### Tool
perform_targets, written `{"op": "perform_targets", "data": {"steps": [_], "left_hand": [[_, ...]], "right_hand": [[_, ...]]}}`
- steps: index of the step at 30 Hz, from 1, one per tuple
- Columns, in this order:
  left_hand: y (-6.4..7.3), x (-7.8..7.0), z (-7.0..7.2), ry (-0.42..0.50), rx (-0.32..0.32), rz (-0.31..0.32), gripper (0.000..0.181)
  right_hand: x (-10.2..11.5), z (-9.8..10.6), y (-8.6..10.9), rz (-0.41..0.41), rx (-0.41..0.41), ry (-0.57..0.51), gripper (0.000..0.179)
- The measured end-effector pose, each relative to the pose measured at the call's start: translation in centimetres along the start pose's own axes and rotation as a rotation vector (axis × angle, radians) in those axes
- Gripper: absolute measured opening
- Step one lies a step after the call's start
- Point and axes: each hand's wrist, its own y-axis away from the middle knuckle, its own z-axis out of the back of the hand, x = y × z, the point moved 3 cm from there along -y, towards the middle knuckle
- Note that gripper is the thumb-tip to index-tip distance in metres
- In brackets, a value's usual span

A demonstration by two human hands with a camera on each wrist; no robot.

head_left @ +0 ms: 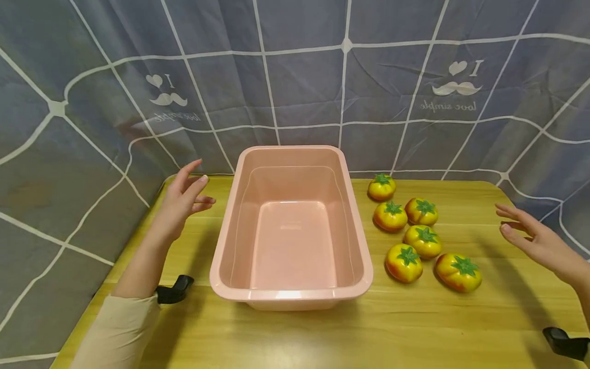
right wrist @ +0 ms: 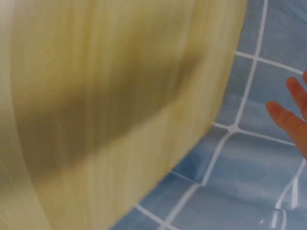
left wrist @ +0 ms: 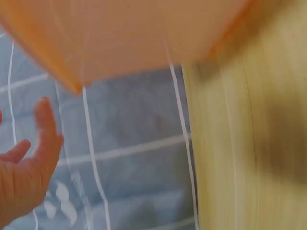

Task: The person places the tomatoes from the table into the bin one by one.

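A pink plastic basin (head_left: 295, 294) stands in the middle of the wooden table. Left of it my left hand (head_left: 182, 200) hovers over the table, fingers loosely bent and holding nothing; the left wrist view shows this hand (left wrist: 29, 167) apart from the basin's side (left wrist: 129, 43). At the right, my right hand (head_left: 539, 241) is held in the air with relaxed fingers and nothing in them. Between the basin and that hand lie several yellow-orange toy persimmons with green leafy tops, the nearest to the hand being a large persimmon (head_left: 456, 271). In the right wrist view only some fingers (right wrist: 288, 122) show.
The table (head_left: 295, 338) has a light wood grain. Grey-blue curtains (head_left: 304, 92) with white lines hang along its back and left and right sides. Black straps (head_left: 175, 290) sit at both wrists. The farthest persimmon (head_left: 381, 188) lies close to the back edge.
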Motion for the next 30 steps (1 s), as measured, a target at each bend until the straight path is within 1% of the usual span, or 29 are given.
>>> {"op": "perform_targets", "data": {"steps": [2, 4, 7, 10, 13, 15, 21, 26, 30], "left_hand": [[-0.3, 0.0, -0.9, -0.01, -0.016, 0.015, 0.06], [-0.5, 0.0, -1.7, -0.047, -0.032, 0.018, 0.058], [-0.8, 0.1, -2.4, -0.103, -0.045, 0.013, 0.057], [-1.0, 0.2, -2.9, -0.142, -0.051, 0.02, 0.055], [-1.2, 0.5, -3.4, -0.16, -0.055, 0.039, 0.055], [-1.4, 0.7, -3.7, -0.17, -0.058, 0.045, 0.054], [-1.6, 1.1, -4.1, -0.192, -0.088, 0.03, 0.052], [-1.7, 1.1, -4.5, -0.182, -0.101, 0.012, 0.047], [-1.8, 1.0, -4.7, -0.183, -0.095, 0.004, 0.045]], "right_hand": [[0.0, -0.8, 0.0, 0.017, 0.027, -0.035, 0.058], [-0.1, -1.6, 0.0, 0.036, 0.046, -0.077, 0.058], [0.0, -2.7, 0.0, 0.057, 0.074, -0.126, 0.056], [0.1, -3.7, 0.2, 0.052, 0.113, -0.147, 0.053], [0.3, -4.5, 0.6, 0.046, 0.149, -0.147, 0.051], [0.3, -4.9, 0.9, 0.045, 0.174, -0.168, 0.05], [0.4, -5.8, 1.6, 0.057, 0.218, -0.238, 0.051], [0.2, -6.3, 2.2, 0.026, 0.265, -0.234, 0.056], [-0.1, -6.5, 2.5, 0.018, 0.272, -0.227, 0.062]]}}
